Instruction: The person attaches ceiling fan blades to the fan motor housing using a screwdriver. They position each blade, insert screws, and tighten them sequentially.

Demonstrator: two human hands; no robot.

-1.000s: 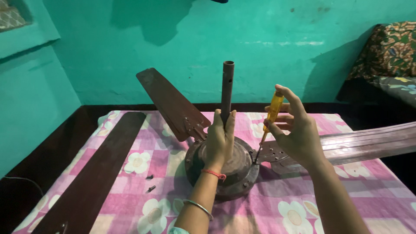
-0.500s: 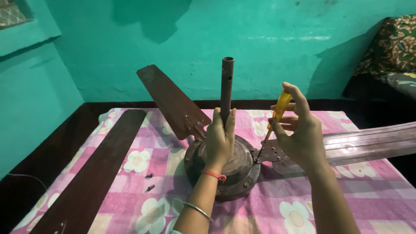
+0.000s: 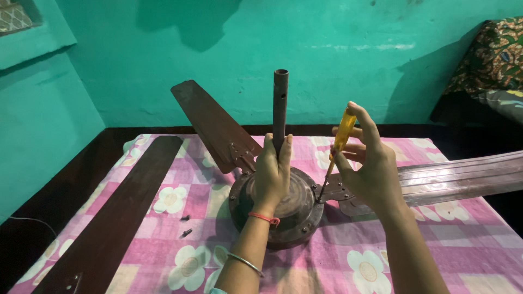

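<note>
A brown ceiling fan motor (image 3: pixel 297 209) lies on a pink checked floral cloth (image 3: pixel 180 245), its down rod (image 3: pixel 280 103) pointing up. My left hand (image 3: pixel 274 173) grips the base of the rod and rests on the motor housing. My right hand (image 3: pixel 370 163) holds a yellow-handled screwdriver (image 3: pixel 342 133), its tip at the bracket where the right blade (image 3: pixel 463 177) joins the motor. A second blade (image 3: pixel 212 125) stays attached at the back left.
A detached brown blade (image 3: pixel 117 218) lies on the cloth at the left. Two small dark screws (image 3: pixel 185 226) sit on the cloth near the motor. A teal wall stands behind; a patterned cushion (image 3: pixel 490 60) is at the far right.
My right hand and the screwdriver have shifted slightly, the fingers turning on the handle. My left hand keeps its hold on the rod.
</note>
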